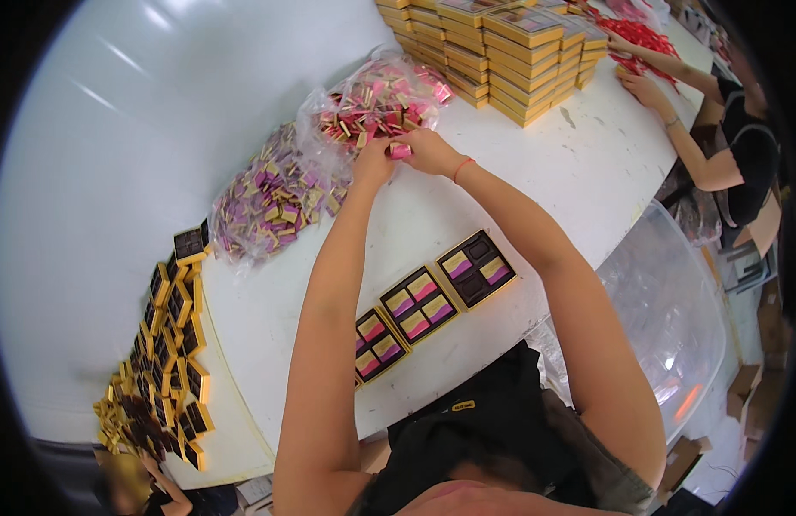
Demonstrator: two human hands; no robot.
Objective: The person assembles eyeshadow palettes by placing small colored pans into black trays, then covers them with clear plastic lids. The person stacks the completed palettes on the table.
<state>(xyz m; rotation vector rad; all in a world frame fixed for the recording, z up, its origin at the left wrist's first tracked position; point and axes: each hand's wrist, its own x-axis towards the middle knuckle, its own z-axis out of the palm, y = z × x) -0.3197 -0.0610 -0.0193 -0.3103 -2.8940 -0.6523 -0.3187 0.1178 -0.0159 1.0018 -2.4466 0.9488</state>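
Note:
Over the near edge of a clear plastic bag of pink-and-gold wrapped squares [372,116], my two hands come close together. Fingers of my right hand [434,156] are closed on a pink wrapped square [400,151]. My left hand [372,165] is closed right beside it; what its fingers hold is hidden. Nearer to me stands a row of black-and-gold boxes. The right one [475,269] has purple-and-gold squares in two opposite compartments and two bare ones. In the middle box [419,303], pink and purple squares fill the compartments. My left forearm partly covers the left box [381,345].
A bag of purple-and-gold squares [273,198] lies left of the pink one. Stacked gold boxes [523,64] stand at the back; dark open boxes [170,331] pile up at left. At right, a co-worker's hands [643,86] touch red strips [639,43]. A clear plastic tub [665,301] stands beside the table.

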